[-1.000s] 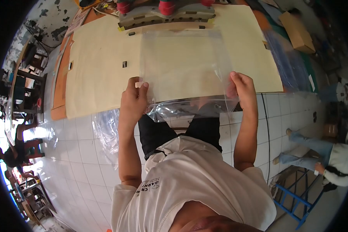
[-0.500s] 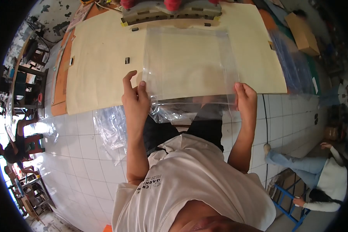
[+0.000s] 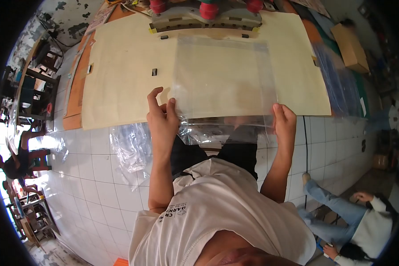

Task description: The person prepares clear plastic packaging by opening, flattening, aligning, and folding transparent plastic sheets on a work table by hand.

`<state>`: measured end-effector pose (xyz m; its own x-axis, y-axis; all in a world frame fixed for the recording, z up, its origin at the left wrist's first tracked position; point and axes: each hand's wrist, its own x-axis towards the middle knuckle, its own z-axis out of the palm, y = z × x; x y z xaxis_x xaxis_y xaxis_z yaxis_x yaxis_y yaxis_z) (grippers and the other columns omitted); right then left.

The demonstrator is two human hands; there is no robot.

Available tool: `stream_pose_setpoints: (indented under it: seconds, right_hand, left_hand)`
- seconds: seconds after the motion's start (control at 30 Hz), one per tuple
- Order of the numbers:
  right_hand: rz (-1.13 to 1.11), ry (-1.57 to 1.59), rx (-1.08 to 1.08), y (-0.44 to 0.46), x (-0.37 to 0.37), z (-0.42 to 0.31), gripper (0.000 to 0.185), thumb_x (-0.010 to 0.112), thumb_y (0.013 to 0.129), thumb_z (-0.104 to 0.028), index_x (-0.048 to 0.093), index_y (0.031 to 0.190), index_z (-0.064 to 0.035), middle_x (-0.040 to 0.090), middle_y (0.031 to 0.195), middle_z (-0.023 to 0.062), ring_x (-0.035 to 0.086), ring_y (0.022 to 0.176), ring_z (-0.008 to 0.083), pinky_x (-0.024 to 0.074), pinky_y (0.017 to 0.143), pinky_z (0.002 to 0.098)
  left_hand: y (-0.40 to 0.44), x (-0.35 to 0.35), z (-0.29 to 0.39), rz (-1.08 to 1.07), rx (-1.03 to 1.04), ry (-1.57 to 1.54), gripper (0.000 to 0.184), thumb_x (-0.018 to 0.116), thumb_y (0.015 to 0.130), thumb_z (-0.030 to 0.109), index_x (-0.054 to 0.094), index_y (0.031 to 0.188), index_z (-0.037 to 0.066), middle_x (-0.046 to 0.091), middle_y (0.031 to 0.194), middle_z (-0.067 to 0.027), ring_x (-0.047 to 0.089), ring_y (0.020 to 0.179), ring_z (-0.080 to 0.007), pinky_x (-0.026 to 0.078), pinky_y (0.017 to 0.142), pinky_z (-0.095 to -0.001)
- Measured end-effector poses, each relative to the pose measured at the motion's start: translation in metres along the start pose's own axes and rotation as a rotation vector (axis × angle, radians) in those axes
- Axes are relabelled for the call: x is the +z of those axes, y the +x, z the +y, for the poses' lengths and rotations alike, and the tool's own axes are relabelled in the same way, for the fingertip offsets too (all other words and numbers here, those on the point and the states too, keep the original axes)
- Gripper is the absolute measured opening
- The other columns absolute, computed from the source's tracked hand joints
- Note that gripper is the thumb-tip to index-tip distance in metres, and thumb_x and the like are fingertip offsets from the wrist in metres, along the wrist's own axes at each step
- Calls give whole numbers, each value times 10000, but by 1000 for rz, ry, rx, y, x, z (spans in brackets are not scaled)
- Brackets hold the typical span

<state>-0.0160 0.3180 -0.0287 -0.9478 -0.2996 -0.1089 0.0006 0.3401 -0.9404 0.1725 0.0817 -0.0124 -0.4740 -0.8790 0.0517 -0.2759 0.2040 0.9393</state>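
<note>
A clear plastic sheet or bag (image 3: 221,80) lies on the pale yellow board (image 3: 124,57), its near part hanging over the board's front edge above my lap. My left hand (image 3: 163,117) pinches its left side near that edge, with the index finger raised and bent. On the opposite side my right hand (image 3: 283,122) holds the right border between thumb and fingers. Just beyond the sheet's far end stands a grey metal bar (image 3: 204,21) with red round parts (image 3: 208,10). Small dark pieces (image 3: 154,72) are fixed on the board.
Blue-tinted plastic (image 3: 341,84) covers the table's right side, near a cardboard box (image 3: 350,48). Crumpled clear plastic (image 3: 131,146) hangs at the front left. A person in jeans (image 3: 341,213) is at the lower right; another person (image 3: 15,164) sits far left.
The whole view has shifted a little. My left index finger has lifted off the sheet and my right hand sits lower on its edge. The person at the right has moved.
</note>
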Motion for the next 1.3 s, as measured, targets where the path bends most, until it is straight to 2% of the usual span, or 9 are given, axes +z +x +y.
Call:
stream_pose_setpoints:
  seconds: [0.3, 0.43, 0.53, 0.63, 0.8, 0.93, 1.07, 1.17, 1.3]
  right_hand:
    - [-39, 273, 93, -32, 2, 17, 359, 546, 992, -349, 575, 819, -36, 405, 502, -36, 331, 394, 45, 226, 365, 224]
    - [68, 440, 70, -59, 25, 19, 348, 523, 1009, -342, 555, 842, -38, 417, 502, -19, 340, 385, 58, 245, 358, 230]
    - [-79, 497, 23, -95, 53, 36, 308, 523, 1013, -308, 553, 881, -32, 489, 557, 10, 449, 444, 90, 354, 424, 236]
    - [-458, 466, 43, -129, 63, 65, 209, 586, 985, -215, 565, 964, -8, 601, 695, 54, 587, 561, 135, 473, 540, 261]
    - [-1254, 259, 108, -120, 59, 104, 323, 689, 907, -133, 575, 1180, -6, 689, 917, 107, 669, 896, 170, 528, 813, 299]
    - [-1249, -66, -124, -89, 51, 130, 347, 679, 894, -102, 563, 1202, 8, 701, 988, 136, 671, 912, 169, 532, 815, 301]
    - [-1144, -73, 113, -69, 55, 148, 292, 631, 940, -124, 568, 1187, 18, 705, 942, 120, 664, 838, 149, 534, 757, 277]
    - [-1132, -153, 150, -63, 64, 147, 304, 621, 949, -150, 564, 1194, 20, 706, 938, 108, 646, 798, 121, 525, 756, 269]
    - [-1161, -234, 149, -67, 79, 139, 296, 612, 961, -182, 581, 1171, 24, 707, 898, 99, 640, 782, 117, 524, 745, 262]
  left_hand:
    - [-25, -18, -32, -97, -134, -522, 403, 598, 963, 190, 436, 1300, 38, 606, 748, -20, 517, 646, -53, 363, 540, -242]
    - [-71, -10, -83, -260, -138, -994, 565, 634, 945, 311, 374, 1368, 42, 617, 1095, -117, 662, 985, -215, 552, 885, -372]
    - [-104, 5, -72, -464, -246, -892, 634, 687, 912, 311, 347, 1372, 38, 593, 1226, -165, 604, 1145, -306, 517, 949, -441]
    - [-109, 5, -52, -335, -458, -953, 571, 679, 910, 148, 360, 1368, 28, 595, 1240, -200, 643, 1079, -343, 541, 914, -429]
    - [-102, -84, -38, -375, -360, -796, 500, 683, 881, 38, 430, 1304, -42, 663, 1086, -219, 691, 940, -291, 587, 801, -392]
    - [-124, -225, -14, -417, -158, -537, 471, 628, 756, -91, 503, 1210, -84, 681, 915, -222, 712, 838, -314, 596, 747, -404]
    - [-174, -349, 1, -279, -46, -277, 518, 562, 675, -163, 504, 1187, -108, 661, 868, -217, 710, 803, -317, 622, 704, -426]
    - [-207, -396, 15, 38, -228, -66, 469, 589, 753, -115, 495, 1209, -65, 602, 1071, -213, 691, 767, -278, 619, 660, -383]
    - [-209, -423, 8, 91, -412, 92, 467, 661, 804, 33, 498, 1236, -38, 670, 799, -148, 686, 677, -238, 567, 615, -300]
